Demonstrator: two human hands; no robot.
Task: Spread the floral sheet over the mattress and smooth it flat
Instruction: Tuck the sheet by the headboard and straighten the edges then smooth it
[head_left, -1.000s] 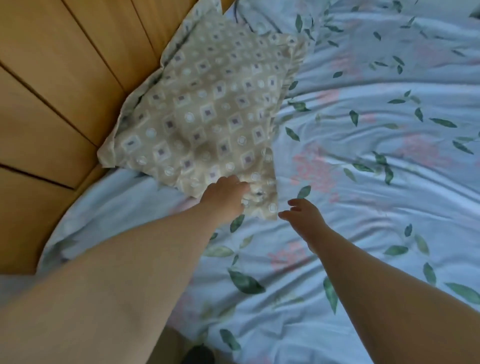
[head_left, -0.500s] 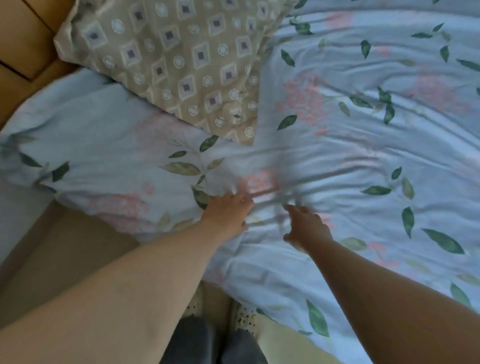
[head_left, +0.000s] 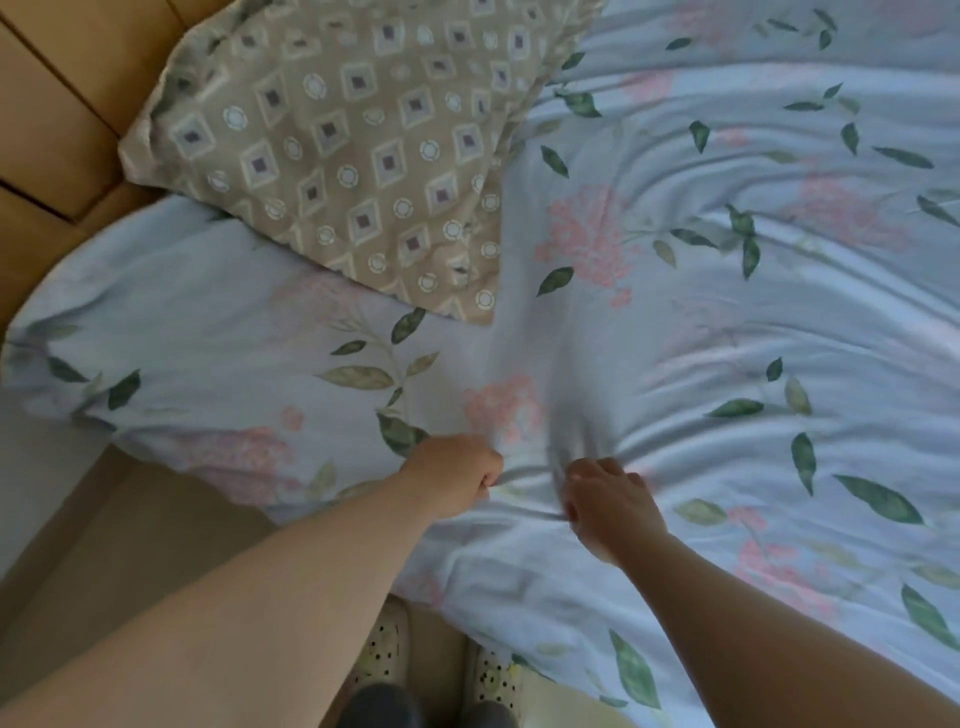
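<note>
The floral sheet (head_left: 727, 322), pale blue with pink blossoms and green leaves, covers the bed and hangs over its near edge. My left hand (head_left: 457, 480) is curled into a fist that grips a fold of the sheet near the edge. Just to its right, my right hand (head_left: 610, 501) pinches another bunch of the same fabric. Creases fan out from both grips toward the middle of the bed, and the cloth between the hands is gathered into a ridge.
A beige pillow (head_left: 343, 150) with diamond and circle print lies on the sheet at the upper left, against the wooden headboard (head_left: 57, 104). Below, my slippered feet (head_left: 436, 670) stand on the floor beside the bed.
My left hand left the pillow's corner and came down to the near edge. Both hands went from open on the sheet to gripping bunched fabric. The view tilted down toward the bed's edge.
</note>
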